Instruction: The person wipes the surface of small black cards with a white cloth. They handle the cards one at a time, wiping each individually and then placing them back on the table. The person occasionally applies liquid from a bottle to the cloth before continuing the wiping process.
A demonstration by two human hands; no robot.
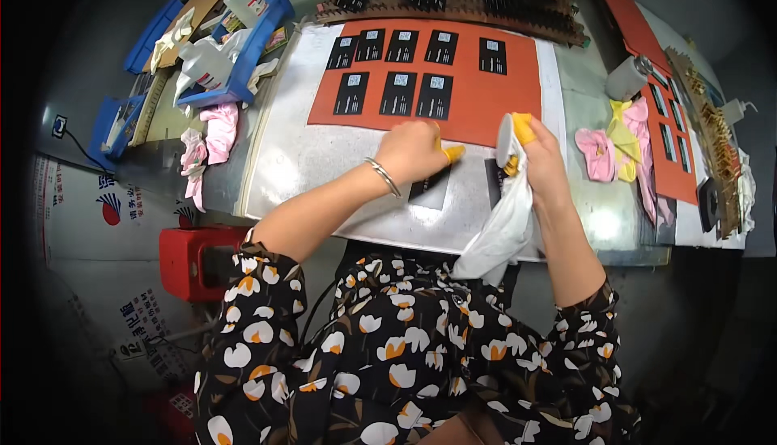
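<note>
My left hand (411, 152), wearing yellow finger covers, is curled over the upper end of a glossy dark panel (429, 192) near the table's front edge. Its fingers look closed at that end, though the hand hides the exact contact. To the right, my right hand (544, 158), also with yellow finger covers, grips a white round-faced object (505, 141) tilted on its side. A white cloth (500, 233) hangs from the same hand toward the table edge. Between the hands, another dark panel (495, 176) is partly covered by the cloth.
Behind my hands, an orange mat (477, 113) carries several black panels (400, 47) in two rows. Toothed racks (453, 14) holding more panels line the far side. Blue bins (243, 81) stand left; a spray can (628, 78) and pink cloths (596, 154) lie right. A red stool (180, 263) is lower left.
</note>
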